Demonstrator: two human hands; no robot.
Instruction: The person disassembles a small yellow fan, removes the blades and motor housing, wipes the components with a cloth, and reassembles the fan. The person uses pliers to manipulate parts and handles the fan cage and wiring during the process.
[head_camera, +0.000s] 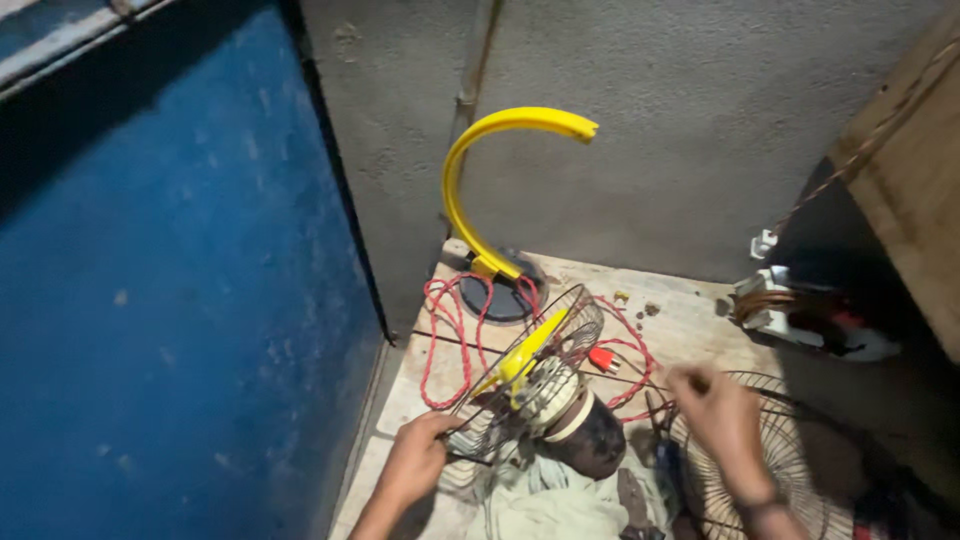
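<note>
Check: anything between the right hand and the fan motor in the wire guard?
Nothing visible. The right hand hovers blurred just right of the fan motor, open gap between. The left hand already grips the wire guard.

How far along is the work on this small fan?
Done: the front grille lies apart on the wooden bench, and the yellow stand is off. In hand: left hand steadies the rear wire guard around the motor; right hand hovers beside. Left: the yellow blade remains mounted.

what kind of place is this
Likely a small repair corner: a dismantled fan, its motor in a wire guard steadied by the left hand, red cord on the wooden bench, bare plaster wall.
</note>
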